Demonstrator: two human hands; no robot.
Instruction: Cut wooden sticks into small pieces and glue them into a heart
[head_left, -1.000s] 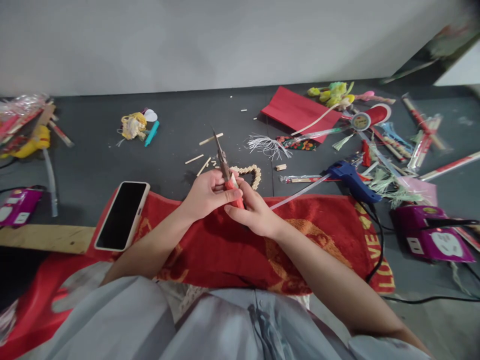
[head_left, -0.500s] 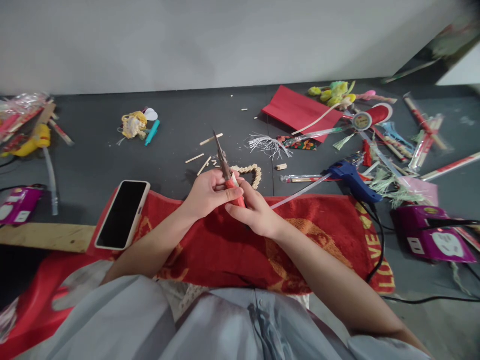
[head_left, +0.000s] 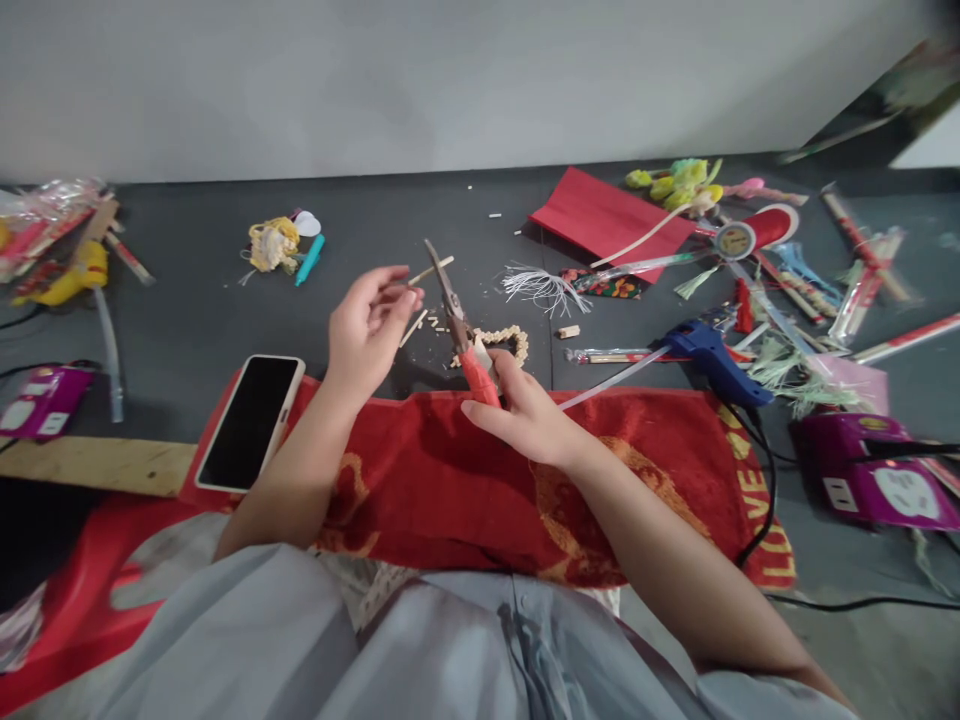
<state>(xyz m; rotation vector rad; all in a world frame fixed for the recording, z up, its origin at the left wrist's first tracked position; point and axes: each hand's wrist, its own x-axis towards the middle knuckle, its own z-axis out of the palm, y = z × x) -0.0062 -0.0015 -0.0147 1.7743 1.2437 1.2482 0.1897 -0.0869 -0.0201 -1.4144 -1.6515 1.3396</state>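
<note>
My right hand (head_left: pixel 529 410) is wrapped round scissors (head_left: pixel 454 310) with red handles, their dark blades pointing away from me. My left hand (head_left: pixel 367 335) is raised over the table with thumb and fingers apart. Its fingertips are at the near end of a thin wooden stick (head_left: pixel 435 268); I see no firm grip on it. Another stick (head_left: pixel 413 328) and several short cut pieces (head_left: pixel 435 323) lie just right of that hand. Behind the scissors is a curved outline of small pale pieces (head_left: pixel 514 338), partly hidden by the scissors and right hand.
A red towel (head_left: pixel 442 480) covers the table's front edge, with a phone (head_left: pixel 250 423) at its left. To the right are a blue glue gun (head_left: pixel 712 360), a red thread spool (head_left: pixel 757 232), red paper (head_left: pixel 607 225) and a purple box (head_left: pixel 874 470). A yellow glue gun (head_left: pixel 79 270) lies left.
My left hand has come away from the scissors and moved left and forward to the sticks. My right hand still holds the scissors, now a little further right. The view has shifted slightly.
</note>
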